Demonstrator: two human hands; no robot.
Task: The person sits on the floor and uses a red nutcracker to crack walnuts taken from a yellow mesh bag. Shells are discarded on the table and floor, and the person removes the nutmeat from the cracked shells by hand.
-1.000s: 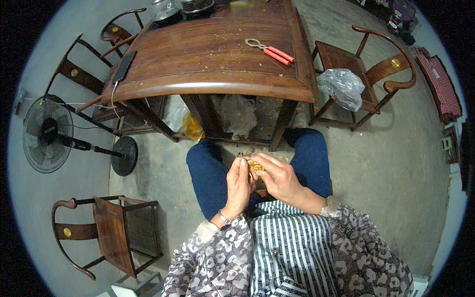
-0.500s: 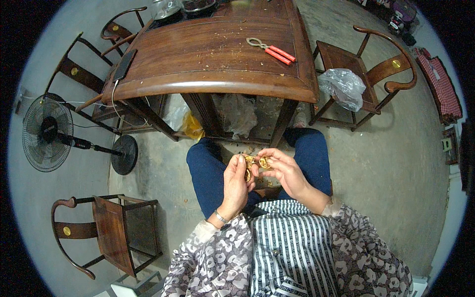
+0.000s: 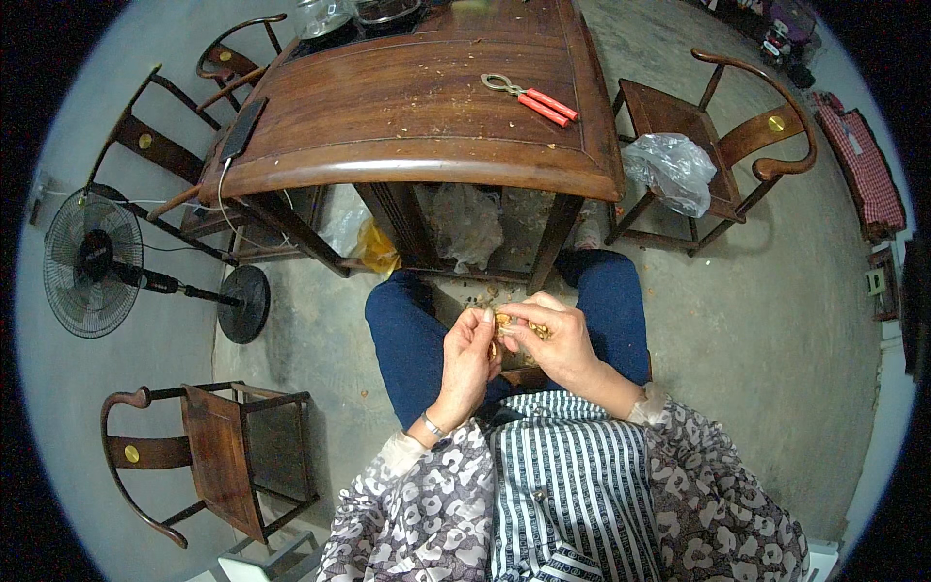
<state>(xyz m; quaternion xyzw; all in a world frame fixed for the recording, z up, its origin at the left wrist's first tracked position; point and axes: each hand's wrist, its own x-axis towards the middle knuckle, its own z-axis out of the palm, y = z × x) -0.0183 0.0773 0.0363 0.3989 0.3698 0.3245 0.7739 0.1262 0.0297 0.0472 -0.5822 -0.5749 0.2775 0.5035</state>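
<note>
Above my lap my two hands meet at the fingertips over pieces of cracked walnut (image 3: 502, 321). My left hand (image 3: 467, 357) is closed, thumb and fingers pinching a piece, with more walnut showing below the thumb. My right hand (image 3: 562, 341) is closed too. Its thumb and forefinger reach the piece at the left fingertips, while more walnut pieces (image 3: 539, 331) sit in its curled fingers. On the table lies a nutcracker (image 3: 531, 100) with red handles, its metal jaws toward the far left.
Crumbs dot the wooden table (image 3: 349, 126); a phone (image 3: 244, 128) with a cable lies at its left edge. A clear plastic bag (image 3: 671, 173) rests on the right chair (image 3: 679, 107). A fan (image 3: 97, 262) and another chair (image 3: 223, 456) stand left. Bits litter the floor between my legs.
My right hand has moved slightly left and its fingers have turned over the walnut, closing the small gap to my left fingertips. The nutcracker has not moved on the table.
</note>
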